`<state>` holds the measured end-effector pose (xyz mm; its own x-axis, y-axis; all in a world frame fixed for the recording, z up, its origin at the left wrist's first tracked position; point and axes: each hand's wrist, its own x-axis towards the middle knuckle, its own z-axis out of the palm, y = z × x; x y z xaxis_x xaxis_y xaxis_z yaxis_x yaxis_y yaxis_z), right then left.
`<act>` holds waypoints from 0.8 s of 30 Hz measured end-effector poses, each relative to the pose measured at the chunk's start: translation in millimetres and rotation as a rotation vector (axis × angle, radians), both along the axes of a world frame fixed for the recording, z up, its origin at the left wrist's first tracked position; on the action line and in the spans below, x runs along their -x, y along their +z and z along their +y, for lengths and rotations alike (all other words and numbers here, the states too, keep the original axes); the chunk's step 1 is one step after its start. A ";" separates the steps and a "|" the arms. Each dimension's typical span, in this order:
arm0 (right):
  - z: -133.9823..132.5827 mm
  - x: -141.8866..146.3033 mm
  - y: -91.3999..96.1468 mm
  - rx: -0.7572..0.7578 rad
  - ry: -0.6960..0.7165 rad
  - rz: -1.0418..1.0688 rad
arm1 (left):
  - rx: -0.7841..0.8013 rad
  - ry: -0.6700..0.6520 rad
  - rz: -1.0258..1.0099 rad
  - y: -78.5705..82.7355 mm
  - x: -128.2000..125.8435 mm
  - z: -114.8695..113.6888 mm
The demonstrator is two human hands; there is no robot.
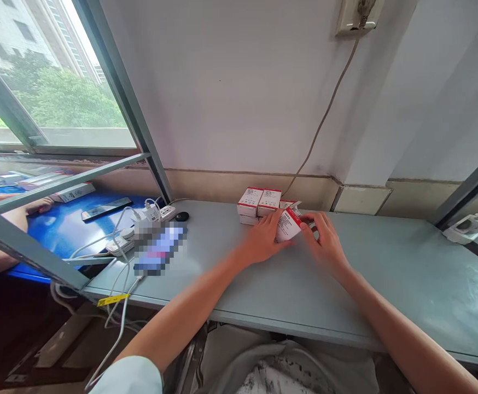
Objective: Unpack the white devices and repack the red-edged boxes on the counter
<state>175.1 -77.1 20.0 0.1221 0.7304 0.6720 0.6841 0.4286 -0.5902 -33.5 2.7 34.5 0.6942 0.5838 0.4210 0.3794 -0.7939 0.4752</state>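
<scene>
Tilted above the grey table (222, 279) is a small white and red cardboard box (289, 225) with printed text. My left hand (267, 238) grips its left side, fingers behind and thumb along the bottom. At the box's upper right end, where a flap stands up, the fingers of my right hand (323, 238) are bent and touch the edge. Whether they pinch the flap I cannot make out. Just behind, against the wall, similar white and red boxes (250, 201) are stacked, partly hidden by my left hand and the held box.
Left on the table lie a blurred-out phone (161, 249), a black round object (182, 216) and a power strip (167, 213) with white cables. A metal frame (118, 98) separates a blue table (70, 219) where another person's hand (39, 206) rests. A white device (468, 227) stands far right.
</scene>
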 end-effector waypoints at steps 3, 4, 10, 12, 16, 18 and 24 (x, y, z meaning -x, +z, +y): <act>1.4 -1.1 -1.3 -0.001 -0.002 -0.002 | -0.006 -0.001 0.001 -0.7 -0.2 0.6; 2.1 -1.7 -1.8 -0.002 -0.002 -0.004 | -0.009 -0.001 0.005 -0.9 -0.3 0.8; 3.2 -3.3 -2.8 0.002 0.002 -0.007 | -0.019 0.012 0.024 -0.7 -0.5 0.2; 2.4 -2.9 -2.2 0.004 0.000 -0.005 | -0.010 0.013 0.030 0.2 -0.7 -0.4; 1.6 -2.4 -1.6 0.011 -0.001 -0.004 | -0.003 0.010 0.033 1.5 -0.9 -1.0; 1.9 -2.7 -1.9 0.017 0.001 -0.005 | -0.007 0.005 0.023 1.0 -1.0 -0.4; 2.7 -3.4 -2.2 0.019 -0.004 -0.003 | 0.003 0.014 -0.047 -4.8 -2.1 2.4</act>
<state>178.5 -74.3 17.7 0.1232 0.7427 0.6582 0.6878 0.4142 -0.5961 -31.4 5.1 29.7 0.6652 0.5946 0.4517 0.3676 -0.7873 0.4951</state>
